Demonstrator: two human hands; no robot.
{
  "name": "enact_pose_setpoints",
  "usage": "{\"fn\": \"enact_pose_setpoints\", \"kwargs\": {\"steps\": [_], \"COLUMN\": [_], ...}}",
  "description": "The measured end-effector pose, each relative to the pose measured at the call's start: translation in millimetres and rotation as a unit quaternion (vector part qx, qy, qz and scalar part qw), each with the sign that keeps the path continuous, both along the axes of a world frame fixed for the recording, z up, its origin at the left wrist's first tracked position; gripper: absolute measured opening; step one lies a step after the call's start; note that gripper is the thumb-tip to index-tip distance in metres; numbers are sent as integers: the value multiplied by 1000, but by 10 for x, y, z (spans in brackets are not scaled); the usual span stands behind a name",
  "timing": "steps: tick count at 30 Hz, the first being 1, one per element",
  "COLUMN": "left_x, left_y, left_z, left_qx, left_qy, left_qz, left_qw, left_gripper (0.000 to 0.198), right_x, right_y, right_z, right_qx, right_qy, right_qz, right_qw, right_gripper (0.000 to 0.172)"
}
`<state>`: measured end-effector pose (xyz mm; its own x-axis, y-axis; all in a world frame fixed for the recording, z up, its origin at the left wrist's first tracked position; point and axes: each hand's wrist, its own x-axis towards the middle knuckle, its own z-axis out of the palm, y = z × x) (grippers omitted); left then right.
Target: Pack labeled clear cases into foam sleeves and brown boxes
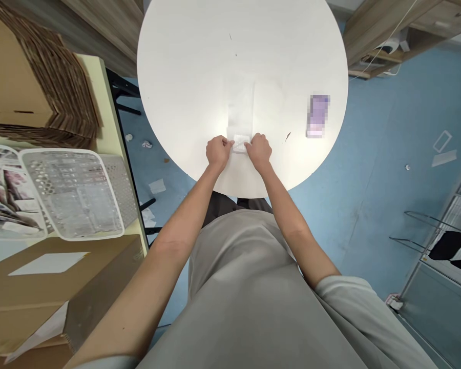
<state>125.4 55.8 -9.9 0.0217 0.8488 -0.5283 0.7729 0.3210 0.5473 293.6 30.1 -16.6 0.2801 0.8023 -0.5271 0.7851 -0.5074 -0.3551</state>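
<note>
A translucent plastic sleeve [241,105] lies flat on the white table, stretching away from me. At its near end is a small whitish folded piece [241,144]; whether it sits inside the sleeve or is part of it, I cannot tell. My left hand [218,152] is closed, thumb and fingertips pinching the left edge of this near end. On the opposite side, my right hand [259,151] is closed in a similar pinch at the right edge. Both hands rest close to the table's front edge, with the whitish piece between the thumbs.
The round white table [184,61] carries a pixelated purple item [317,116] on its right. Left of it, a side table holds stacked flat cardboard [30,77], a white basket [77,195] of clear plastic packets and a large cardboard box [54,287]. Paper scraps [157,186] litter the blue floor.
</note>
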Motion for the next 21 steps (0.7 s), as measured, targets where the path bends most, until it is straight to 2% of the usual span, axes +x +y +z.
{"fn": "enact_pose_setpoints", "kwargs": {"steps": [2, 4, 5, 7, 9, 12, 14, 18, 21], "left_x": [12, 35, 50, 77, 85, 35, -28, -165, -254], "left_y": [29, 91, 133, 220, 286, 297, 243, 30, -195], "left_z": [1, -16, -31, -65, -90, -89, -62, -5, 19], "left_qx": [69, 137, 153, 150, 131, 138, 147, 125, 111], "left_qy": [1, -29, -50, -75, -74, -80, -91, -78, -65], "left_qz": [-32, -108, -160, -262, -327, -352, -358, -386, -404], "left_qw": [997, 984, 974, 950, 933, 922, 918, 911, 906], "left_gripper": [37, 46, 44, 38, 43, 49, 56, 77, 77], "right_x": [-94, -171, -190, -175, -100, 43, 110, 149, 142], "right_y": [2, -20, -40, -90, -143, -217, -272, -467, -700], "right_z": [29, 61, 73, 84, 76, 47, 31, 48, 98], "right_qx": [59, 105, 117, 126, 127, 129, 129, 123, 114], "right_qy": [-2, 13, 21, 32, 38, 51, 61, 56, 53], "right_qz": [40, 85, 107, 143, 166, 191, 214, 252, 273], "right_qw": [997, 991, 987, 981, 977, 972, 966, 958, 954], "right_gripper": [45, 43, 43, 43, 43, 41, 45, 51, 50]}}
